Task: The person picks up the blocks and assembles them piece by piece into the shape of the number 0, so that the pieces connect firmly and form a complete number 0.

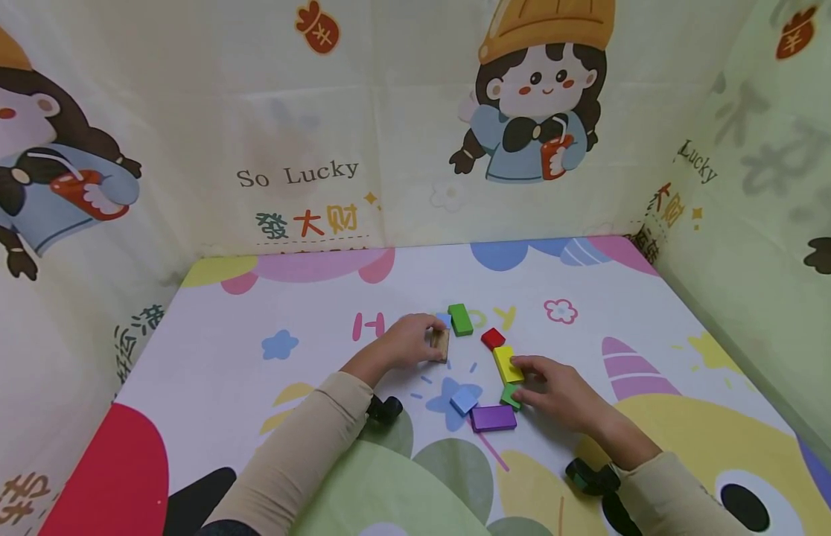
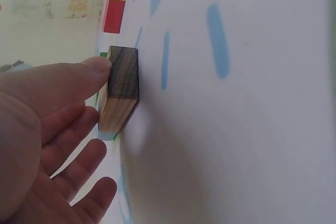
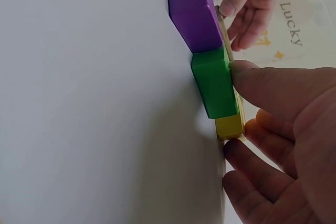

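My left hand pinches a wooden block between thumb and fingers. In the left wrist view this wooden block has a dark-stained face and a pale grained side. My right hand has its thumb at the side of a small green block and its index finger at the edge of a yellow block. The right wrist view shows the thumb against the green block, with the purple block beyond it. The other fingers are loosely bent beside the yellow block.
Around the hands, a curve of blocks includes a red block, a purple block, a light blue block and an upper green block. They lie on a printed tabletop, with a patterned cloth wall behind.
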